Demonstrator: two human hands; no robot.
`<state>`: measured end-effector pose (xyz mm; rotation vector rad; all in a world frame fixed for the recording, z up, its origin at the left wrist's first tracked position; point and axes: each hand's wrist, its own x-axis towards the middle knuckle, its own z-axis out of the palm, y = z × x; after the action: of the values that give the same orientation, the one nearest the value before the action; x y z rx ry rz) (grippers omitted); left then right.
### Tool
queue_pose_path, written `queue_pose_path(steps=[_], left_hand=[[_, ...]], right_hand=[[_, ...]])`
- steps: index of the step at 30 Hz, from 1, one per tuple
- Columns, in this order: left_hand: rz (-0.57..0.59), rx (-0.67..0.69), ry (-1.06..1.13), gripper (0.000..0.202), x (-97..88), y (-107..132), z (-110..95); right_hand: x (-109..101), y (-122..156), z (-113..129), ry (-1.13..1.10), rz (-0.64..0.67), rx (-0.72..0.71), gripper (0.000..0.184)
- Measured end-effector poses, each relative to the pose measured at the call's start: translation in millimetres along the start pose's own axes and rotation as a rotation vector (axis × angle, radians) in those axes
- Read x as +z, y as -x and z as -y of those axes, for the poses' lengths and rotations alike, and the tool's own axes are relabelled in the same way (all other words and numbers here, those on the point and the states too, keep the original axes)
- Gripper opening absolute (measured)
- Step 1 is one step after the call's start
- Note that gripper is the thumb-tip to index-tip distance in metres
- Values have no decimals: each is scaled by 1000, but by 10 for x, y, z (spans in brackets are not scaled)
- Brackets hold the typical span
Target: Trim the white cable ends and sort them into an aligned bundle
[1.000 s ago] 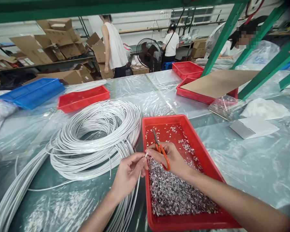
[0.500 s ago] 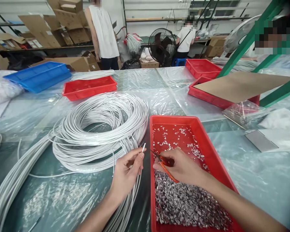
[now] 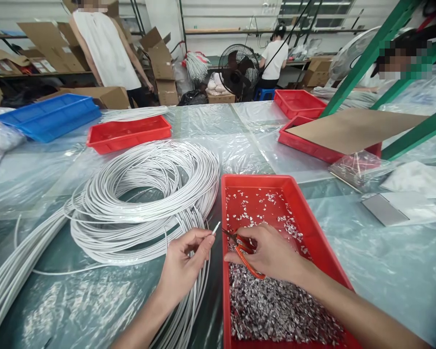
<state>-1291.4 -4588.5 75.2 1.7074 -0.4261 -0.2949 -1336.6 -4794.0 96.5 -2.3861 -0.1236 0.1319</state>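
Observation:
My left hand (image 3: 184,264) pinches the end of a white cable (image 3: 215,228), whose tip sticks up just left of a red tray (image 3: 319,242). My right hand (image 3: 271,252) grips orange-handled scissors (image 3: 244,254) over that tray, blades pointing left toward the cable tip, a short gap apart. The tray holds a heap of small silvery-grey scraps (image 3: 276,305). A large coil of white cable (image 3: 141,194) lies left of the tray, with more strands running under my left wrist.
Clear plastic sheeting covers the table. A red tray (image 3: 129,133) and a blue tray (image 3: 45,116) sit at the back left, two red trays with a cardboard sheet (image 3: 352,128) at the back right. Green frame posts (image 3: 363,58) rise on the right. People stand beyond, near a fan (image 3: 239,70).
My right hand turned the scissors from upright to pointing left and dropped lower over the tray. My left hand drew the cable end slightly away from the right hand. The view tilted up slightly.

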Motion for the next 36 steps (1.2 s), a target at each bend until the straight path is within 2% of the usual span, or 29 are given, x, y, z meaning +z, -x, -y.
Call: queue_pose_path(steps=[9,17,23,36], left_hand=[[-32,15,12,17,-7,-7,10],[2,19,-20,19,5,12,-16],[-31,64,-83,19,13,27,-31],[2,97,-110,17,-8,43,-29]], right_hand=[[-15,-8,11,-50,-4,24,50],[-18,-12,16,-67,0,9,52],[-36,-10,39,-81,-11,-14,54],[-34,-2,5,-158,-16,-76,49]])
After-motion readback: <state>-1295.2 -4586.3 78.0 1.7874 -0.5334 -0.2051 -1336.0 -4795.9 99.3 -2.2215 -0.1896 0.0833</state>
